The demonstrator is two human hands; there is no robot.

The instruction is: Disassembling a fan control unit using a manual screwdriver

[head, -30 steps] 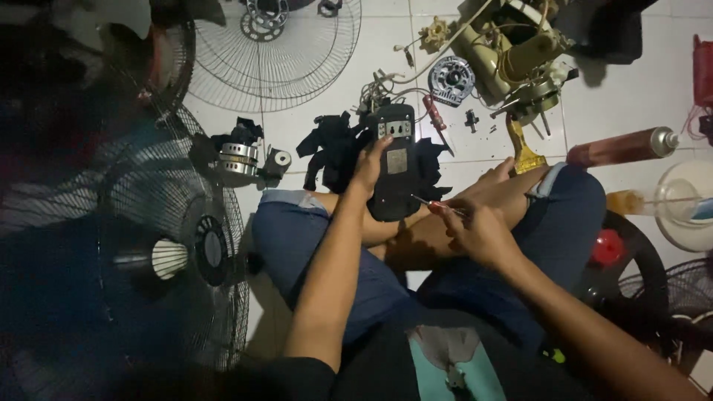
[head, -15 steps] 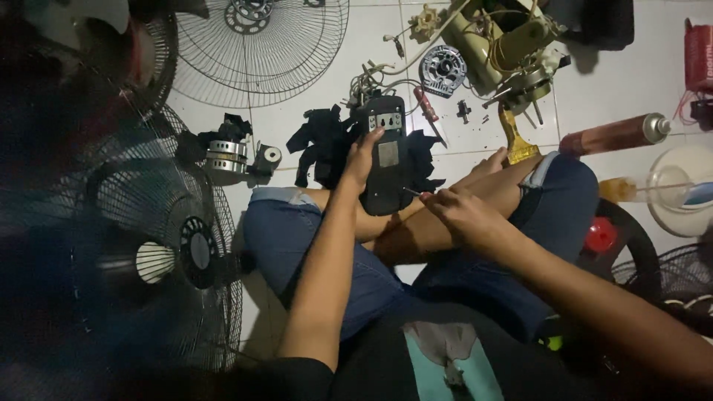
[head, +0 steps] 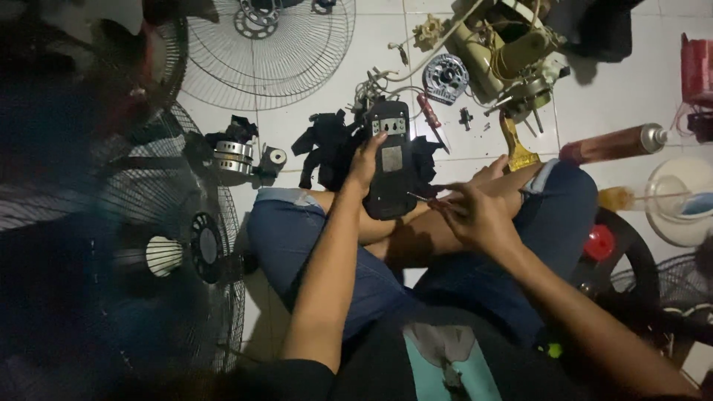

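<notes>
I sit cross-legged on a white tiled floor. My left hand (head: 365,162) grips the left edge of a black oblong fan housing part (head: 389,160) that rests upright on my shin. My right hand (head: 471,214) holds a thin screwdriver (head: 425,197), its tip touching the lower right of the black part. A black rag (head: 327,147) lies on the floor just behind the part.
A fan guard (head: 267,52) lies at the top, another fan (head: 178,252) at the left. A motor (head: 236,154), a red-handled screwdriver (head: 432,120), a beige motor assembly (head: 509,52), a spray can (head: 613,144) and a white bowl (head: 679,200) lie around.
The view has shifted slightly, so everything sits a little lower in frame. Both hands keep their hold on the black part and the screwdriver.
</notes>
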